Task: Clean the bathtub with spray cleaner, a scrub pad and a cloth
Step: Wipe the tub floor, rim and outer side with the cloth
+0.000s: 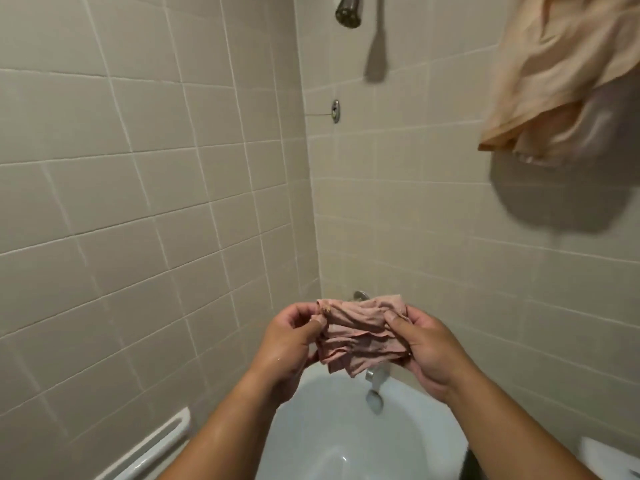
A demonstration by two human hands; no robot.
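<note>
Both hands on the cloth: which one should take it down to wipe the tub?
Probably right. The right hand grips the cloth along its bunched side; the left hand mostly pinches a top corner. Both hang above the tub, so reach looks similar.

Head view. A crumpled pink cloth [360,329] is held between both hands above the white tub [322,431]. The left grip [291,344] pinches the cloth's upper left corner between thumb and fingers. The right grip [429,348] clasps its right edge, thumb on the front. A metal spout [375,375] shows just below the cloth. Beige tiled wall [138,202] stands behind, with a shower head [349,10] at top, a peach towel [561,74] hanging upper right and a white bar [156,445] lower left.
</note>
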